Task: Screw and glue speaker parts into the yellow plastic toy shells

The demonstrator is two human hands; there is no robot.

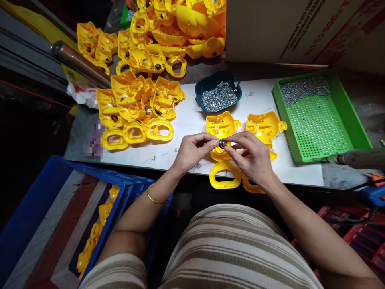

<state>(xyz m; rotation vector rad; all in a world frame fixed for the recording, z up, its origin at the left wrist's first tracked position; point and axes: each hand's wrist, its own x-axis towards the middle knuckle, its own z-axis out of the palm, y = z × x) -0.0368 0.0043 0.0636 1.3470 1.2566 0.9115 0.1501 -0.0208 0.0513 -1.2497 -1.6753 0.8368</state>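
Between both sets of fingertips is a small round dark part [223, 143] with a shiny edge; its exact kind is too small to tell. My left hand [194, 151] pinches it from the left with thumb and forefinger. On the opposite side, my right hand [254, 154] grips it with thumb and fingers. Right below lies an open yellow plastic shell [221, 123], its hollow side up, with a ring-shaped handle [213, 178] reaching over the table edge. A second yellow shell [263, 124] lies beside it, partly covered by my right hand.
A dark teal bowl [199, 87] holds many small screws. To the right, a green perforated basket [350, 108] has metal pieces at its back; a powered screwdriver [363, 158] lies near it. Yellow shells [132, 96] are heaped left and behind. A blue crate [105, 224] stands lower left.
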